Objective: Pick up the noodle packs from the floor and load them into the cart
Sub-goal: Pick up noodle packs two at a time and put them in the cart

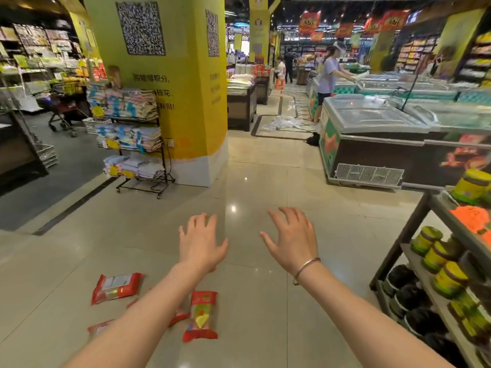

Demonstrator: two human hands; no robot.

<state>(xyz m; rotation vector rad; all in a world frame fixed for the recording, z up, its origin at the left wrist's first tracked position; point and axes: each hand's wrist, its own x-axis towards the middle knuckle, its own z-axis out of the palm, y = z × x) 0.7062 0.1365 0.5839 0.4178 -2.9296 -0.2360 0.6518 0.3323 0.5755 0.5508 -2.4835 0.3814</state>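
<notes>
Noodle packs (200, 316) below empty left hand (200, 241)

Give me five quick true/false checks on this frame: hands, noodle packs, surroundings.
1. Both hands are empty. True: the left hand and right hand are spread open, holding nothing.
2. The red noodle packs lie on the floor. True: one pack sits left of the left forearm, another right of it, and more are partly hidden by the arm.
3. The bracelet is on the left wrist. False: the bracelet is on the right wrist.
4. The jar shelf is on the left. False: the jar shelf stands at the right edge.
5. The pillar is blue. False: the pillar is yellow, with QR codes on it.
</notes>
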